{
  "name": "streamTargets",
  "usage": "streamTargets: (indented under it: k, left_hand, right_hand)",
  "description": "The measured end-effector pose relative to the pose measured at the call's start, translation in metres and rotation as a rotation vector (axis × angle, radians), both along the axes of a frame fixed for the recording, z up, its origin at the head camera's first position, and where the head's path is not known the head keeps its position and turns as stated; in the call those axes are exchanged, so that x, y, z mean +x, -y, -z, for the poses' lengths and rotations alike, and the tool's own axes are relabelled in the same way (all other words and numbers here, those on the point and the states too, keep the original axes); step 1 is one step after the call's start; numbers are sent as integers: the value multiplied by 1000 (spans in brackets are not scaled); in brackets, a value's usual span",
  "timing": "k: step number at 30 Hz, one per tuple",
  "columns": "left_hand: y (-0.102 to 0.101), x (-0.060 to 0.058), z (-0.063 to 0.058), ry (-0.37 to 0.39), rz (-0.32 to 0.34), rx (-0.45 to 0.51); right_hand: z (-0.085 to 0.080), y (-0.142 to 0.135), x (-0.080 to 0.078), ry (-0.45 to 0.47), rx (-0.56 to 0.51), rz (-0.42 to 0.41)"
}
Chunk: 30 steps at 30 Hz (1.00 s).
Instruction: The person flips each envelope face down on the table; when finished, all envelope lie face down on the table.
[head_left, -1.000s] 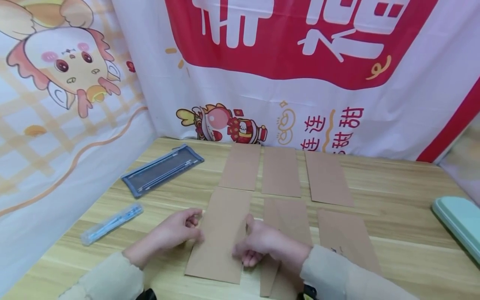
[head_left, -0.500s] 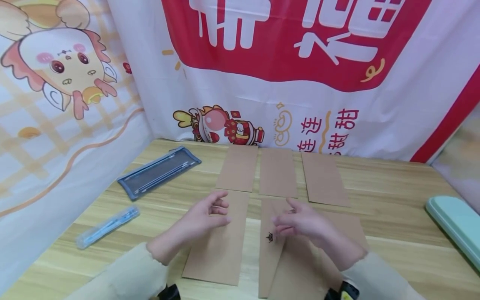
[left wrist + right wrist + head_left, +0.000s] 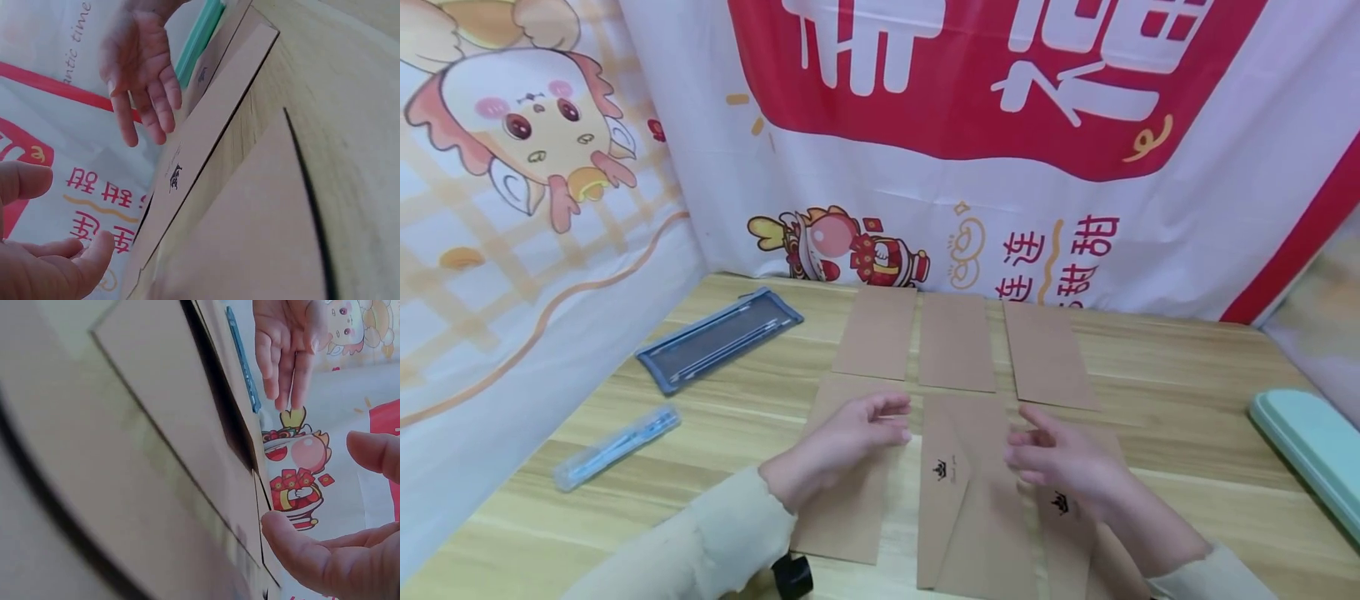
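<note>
Brown kraft-paper envelopes lie in two rows on the wooden table in the head view. My left hand (image 3: 850, 437) hovers above the front left envelope (image 3: 842, 525), fingers loosely bent and holding nothing. Between the two hands lies the front middle envelope (image 3: 988, 508), its flap side up with a small black crown print. Over the front right envelope (image 3: 1063, 554) is my right hand (image 3: 1067, 462), relaxed and holding nothing; it covers part of that envelope. Both wrist views show the hands facing each other, apart, above the envelopes.
The back row has a left envelope (image 3: 875, 333), a middle envelope (image 3: 957, 343) and a right envelope (image 3: 1051, 357). At left lie a blue mesh pencil case (image 3: 722, 340) and a clear case with blue contents (image 3: 617, 448). A mint-green case (image 3: 1307, 450) sits at the right edge.
Both hands have come away from the sides of the front left envelope and moved right. The front middle envelope is now mostly uncovered between them, and the envelopes lie where they were.
</note>
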<state>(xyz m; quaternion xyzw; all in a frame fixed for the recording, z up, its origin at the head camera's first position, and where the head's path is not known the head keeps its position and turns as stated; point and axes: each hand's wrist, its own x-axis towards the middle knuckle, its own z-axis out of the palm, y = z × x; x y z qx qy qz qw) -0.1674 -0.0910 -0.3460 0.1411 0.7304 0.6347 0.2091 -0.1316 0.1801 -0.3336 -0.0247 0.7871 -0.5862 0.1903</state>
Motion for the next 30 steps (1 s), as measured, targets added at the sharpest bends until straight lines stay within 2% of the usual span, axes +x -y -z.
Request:
streamTargets:
  k: [4,8,14,23,30]
  left_hand:
    - [-4,0,4,66,34,26]
    - [-9,4,8,115,56,54]
    - [-18,8,13,128,41,44]
    - [-27,7,18,145,-34,87]
    - [-28,6,18,121,-106,138]
  right_hand:
    - [5,-5,7,24,-11,-3]
    - [10,-7,11,43,-37,-21]
    - [14,-9,12,36,-68,-30]
    - [21,-12,7,59,-188,0]
    - [22,-10,6,41,-187,-7]
